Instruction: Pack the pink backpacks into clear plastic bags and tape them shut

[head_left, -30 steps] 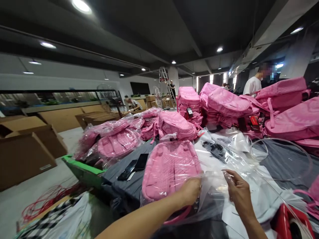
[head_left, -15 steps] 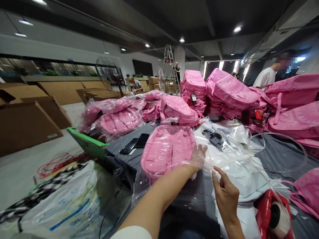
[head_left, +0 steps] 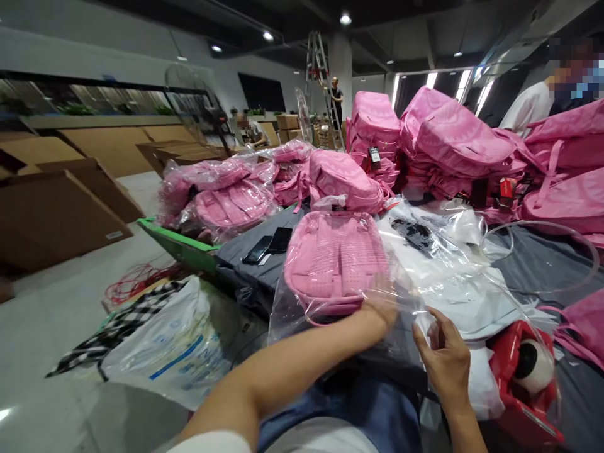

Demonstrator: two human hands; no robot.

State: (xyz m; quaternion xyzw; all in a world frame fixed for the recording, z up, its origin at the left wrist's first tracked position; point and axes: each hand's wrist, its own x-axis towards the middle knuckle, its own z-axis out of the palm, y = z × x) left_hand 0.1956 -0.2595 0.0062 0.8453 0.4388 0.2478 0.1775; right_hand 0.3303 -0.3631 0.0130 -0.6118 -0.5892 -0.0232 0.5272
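Note:
A pink backpack (head_left: 337, 258) lies in front of me with its straps facing up, inside a clear plastic bag (head_left: 287, 314) whose mouth points toward me. My left hand (head_left: 381, 305) reaches under the film at the backpack's lower right corner. Its fingers are blurred and veiled by the plastic. To the right, my right hand (head_left: 443, 355) pinches the bag's edge between thumb and fingers, pulling the film taut and bunched there.
Several wrapped backpacks (head_left: 236, 204) are heaped at the left. Unwrapped ones (head_left: 462, 135) stand stacked behind and right. Two phones (head_left: 258, 250) lie beside the bag. White sheets and loose film (head_left: 462, 302) spread rightward, near a red tape dispenser (head_left: 503, 358). A person (head_left: 526, 107) stands far right.
My left hand has shifted down toward the backpack's lower corner and its fingers have blurred. My right hand keeps the bag's edge, with more film bunched in it. The camera view has tilted down.

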